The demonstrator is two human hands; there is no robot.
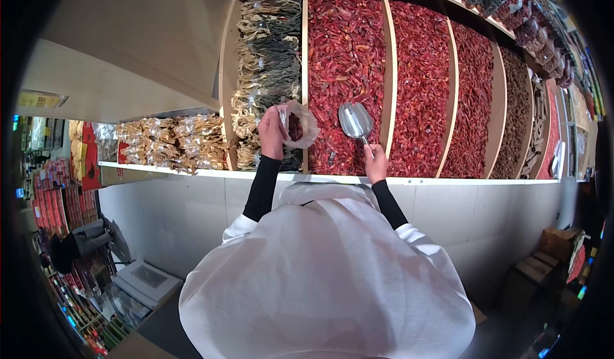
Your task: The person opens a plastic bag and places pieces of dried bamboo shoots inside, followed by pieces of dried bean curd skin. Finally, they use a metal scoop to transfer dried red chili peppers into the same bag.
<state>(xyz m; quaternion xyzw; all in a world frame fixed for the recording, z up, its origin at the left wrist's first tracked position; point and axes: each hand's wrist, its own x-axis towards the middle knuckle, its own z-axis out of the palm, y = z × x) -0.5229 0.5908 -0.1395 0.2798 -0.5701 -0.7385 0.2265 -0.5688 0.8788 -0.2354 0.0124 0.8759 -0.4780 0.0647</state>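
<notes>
My left hand [271, 134] grips the edge of a clear plastic bag [308, 127], its mouth open toward me and some dark red dried chilies inside. The bag overlaps the wooden divider between the bundled dried goods [268, 58] and the chilies. In my right hand [377, 163] is the handle of a metal scoop [355, 121]. Its shiny bowl lies over the dried red chilies [345, 39] in the wide compartment, to the right of the bag, and looks bare inside.
Wooden dividers [391, 71] separate more bins of red chilies [419, 90] and darker spices [513, 103] to the right. Packed bundles [173, 141] lie on the left. A white front ledge [422, 181] runs before me. Hanging bags [511, 7] line the upper right.
</notes>
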